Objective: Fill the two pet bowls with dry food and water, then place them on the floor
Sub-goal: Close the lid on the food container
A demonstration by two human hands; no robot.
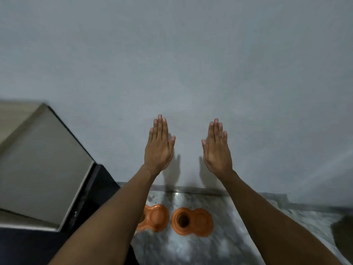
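Low at the near edge of the scene, both forearms reach forward over a mottled stone surface [210, 249], which I take to be the floor. On it, just short of the wall, sit two orange double bowls side by side and slightly apart. The left bowl [156, 217] is partly hidden behind the left forearm. The right bowl [193, 221] shows in full, with something dark, probably dry food, in its left well [183, 219]. Whether any well holds water I cannot tell.

Farther off, the left hand [159, 148] and right hand [216, 150] are held up flat, backs to the camera. Their fingers [160, 125] are straight and pressed together, grip nothing, and are well clear of the bowls.

My judgement is that the placing step is done or nearly so. The next move calls only for checking the water wells, not for a grasp.

A grey box-like unit [44, 169] crowds the left side, its corner near the left bowl. The plain wall [191, 54] closes the far side. Open room lies to the right and toward the person.
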